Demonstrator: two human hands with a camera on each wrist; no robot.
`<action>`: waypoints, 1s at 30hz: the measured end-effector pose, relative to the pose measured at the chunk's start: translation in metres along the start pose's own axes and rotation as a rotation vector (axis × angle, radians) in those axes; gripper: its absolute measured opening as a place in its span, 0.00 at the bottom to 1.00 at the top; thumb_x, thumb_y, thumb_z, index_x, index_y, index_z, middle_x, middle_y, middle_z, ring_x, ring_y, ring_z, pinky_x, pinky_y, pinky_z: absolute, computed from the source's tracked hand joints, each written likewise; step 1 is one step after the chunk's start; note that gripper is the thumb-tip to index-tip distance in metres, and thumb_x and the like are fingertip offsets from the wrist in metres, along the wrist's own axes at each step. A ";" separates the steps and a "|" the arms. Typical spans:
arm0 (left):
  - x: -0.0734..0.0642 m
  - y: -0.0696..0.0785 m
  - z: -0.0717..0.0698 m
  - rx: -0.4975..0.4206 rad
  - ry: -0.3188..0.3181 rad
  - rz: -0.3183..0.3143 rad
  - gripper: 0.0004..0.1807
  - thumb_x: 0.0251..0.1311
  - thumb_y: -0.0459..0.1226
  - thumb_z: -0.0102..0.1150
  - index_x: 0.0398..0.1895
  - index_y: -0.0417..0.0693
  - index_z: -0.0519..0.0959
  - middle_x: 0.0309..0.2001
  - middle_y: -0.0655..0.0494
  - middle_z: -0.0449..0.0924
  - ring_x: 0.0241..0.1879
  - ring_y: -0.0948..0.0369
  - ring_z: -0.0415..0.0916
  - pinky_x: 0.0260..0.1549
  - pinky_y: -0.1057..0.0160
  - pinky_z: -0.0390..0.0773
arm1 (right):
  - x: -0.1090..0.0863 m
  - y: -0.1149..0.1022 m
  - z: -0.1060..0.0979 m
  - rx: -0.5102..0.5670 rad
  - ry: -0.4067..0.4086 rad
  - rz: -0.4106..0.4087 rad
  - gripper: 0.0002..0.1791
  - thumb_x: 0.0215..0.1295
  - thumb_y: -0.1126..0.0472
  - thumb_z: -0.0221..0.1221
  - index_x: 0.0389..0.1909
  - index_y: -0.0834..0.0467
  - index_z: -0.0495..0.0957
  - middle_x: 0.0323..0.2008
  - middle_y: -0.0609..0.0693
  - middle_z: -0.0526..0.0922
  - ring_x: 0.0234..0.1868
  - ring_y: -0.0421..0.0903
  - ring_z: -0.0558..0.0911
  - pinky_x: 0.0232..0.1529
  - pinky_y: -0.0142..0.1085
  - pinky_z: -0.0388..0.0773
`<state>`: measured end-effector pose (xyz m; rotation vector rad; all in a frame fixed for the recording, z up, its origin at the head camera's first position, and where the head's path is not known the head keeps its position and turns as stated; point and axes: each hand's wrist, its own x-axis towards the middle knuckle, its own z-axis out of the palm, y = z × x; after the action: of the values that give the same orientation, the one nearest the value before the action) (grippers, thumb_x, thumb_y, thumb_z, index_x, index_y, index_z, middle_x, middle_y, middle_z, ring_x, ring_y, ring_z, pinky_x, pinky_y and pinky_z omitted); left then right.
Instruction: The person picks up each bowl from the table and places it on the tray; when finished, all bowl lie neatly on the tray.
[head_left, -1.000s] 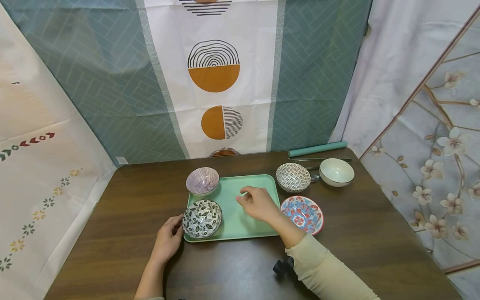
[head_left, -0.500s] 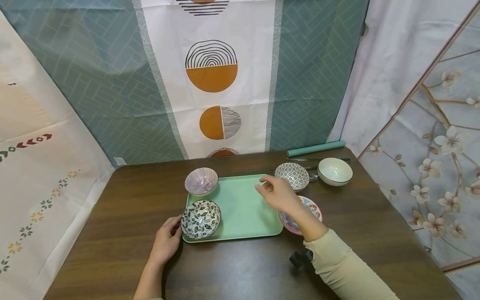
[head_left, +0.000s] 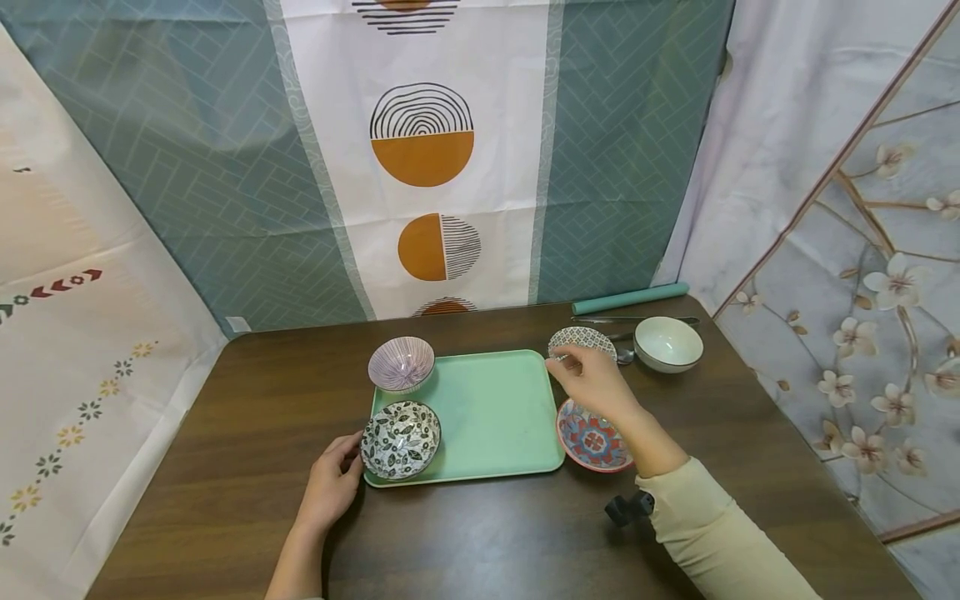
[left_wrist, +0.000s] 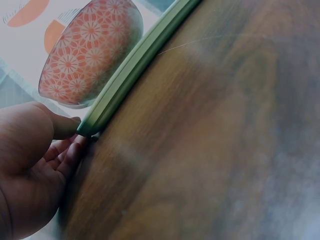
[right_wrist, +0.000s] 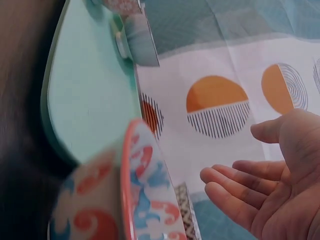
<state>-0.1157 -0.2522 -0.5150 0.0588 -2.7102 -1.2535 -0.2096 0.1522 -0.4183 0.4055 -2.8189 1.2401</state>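
My left hand point(head_left: 332, 482) pinches the near left corner of a green tray point(head_left: 498, 418), thumb on top and fingers beneath in the left wrist view. On the tray's left part are a leaf-patterned bowl point(head_left: 401, 440), whose outside point(left_wrist: 90, 55) is orange-red with white flowers, and a purple-striped bowl point(head_left: 402, 363) behind it. My right hand point(head_left: 598, 387), fingers apart and holding nothing, is over the table to the right of the tray. It partly covers a brown lattice-patterned bowl point(head_left: 581, 335). Below it stands a red-and-blue bowl point(head_left: 591, 437), large in the right wrist view.
A white bowl point(head_left: 669, 344) stands at the back right, with a spoon point(head_left: 625, 357) beside it. Behind lie thin metal utensils point(head_left: 637, 319) and a teal roll point(head_left: 630, 298) along the table's back edge. Patterned curtains point(head_left: 450, 167) hang behind the table.
My right hand has moved right, from above the tray to in front of the lattice-patterned bowl. My left hand stays at the tray's corner, and the bowls stay in place.
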 end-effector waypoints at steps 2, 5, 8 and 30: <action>0.000 0.000 0.000 -0.001 -0.002 0.001 0.19 0.69 0.24 0.53 0.62 0.32 0.77 0.54 0.44 0.80 0.48 0.52 0.78 0.48 0.54 0.77 | 0.000 0.004 -0.004 -0.002 0.006 0.007 0.25 0.75 0.50 0.58 0.62 0.64 0.78 0.50 0.61 0.85 0.48 0.57 0.85 0.48 0.52 0.81; 0.000 -0.001 0.000 -0.001 -0.006 -0.001 0.19 0.69 0.24 0.53 0.62 0.32 0.77 0.55 0.44 0.80 0.48 0.52 0.78 0.48 0.54 0.77 | -0.001 0.011 -0.010 -0.018 0.026 0.017 0.25 0.75 0.50 0.58 0.62 0.64 0.78 0.50 0.61 0.85 0.47 0.57 0.85 0.48 0.52 0.81; 0.000 -0.001 0.000 -0.002 -0.008 0.000 0.19 0.69 0.24 0.53 0.62 0.32 0.77 0.55 0.44 0.80 0.48 0.52 0.78 0.48 0.55 0.77 | -0.001 0.018 -0.016 -0.034 0.051 0.017 0.25 0.74 0.50 0.58 0.61 0.65 0.78 0.49 0.62 0.86 0.47 0.57 0.86 0.48 0.52 0.81; 0.001 -0.001 -0.001 -0.011 -0.015 -0.005 0.19 0.69 0.24 0.54 0.62 0.32 0.77 0.55 0.44 0.80 0.48 0.52 0.78 0.48 0.57 0.78 | -0.010 0.060 -0.064 -0.101 0.182 0.025 0.25 0.76 0.50 0.55 0.57 0.69 0.78 0.46 0.66 0.85 0.45 0.62 0.85 0.45 0.56 0.81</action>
<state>-0.1164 -0.2535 -0.5153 0.0553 -2.7167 -1.2757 -0.2199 0.2395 -0.4194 0.2403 -2.7245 1.0731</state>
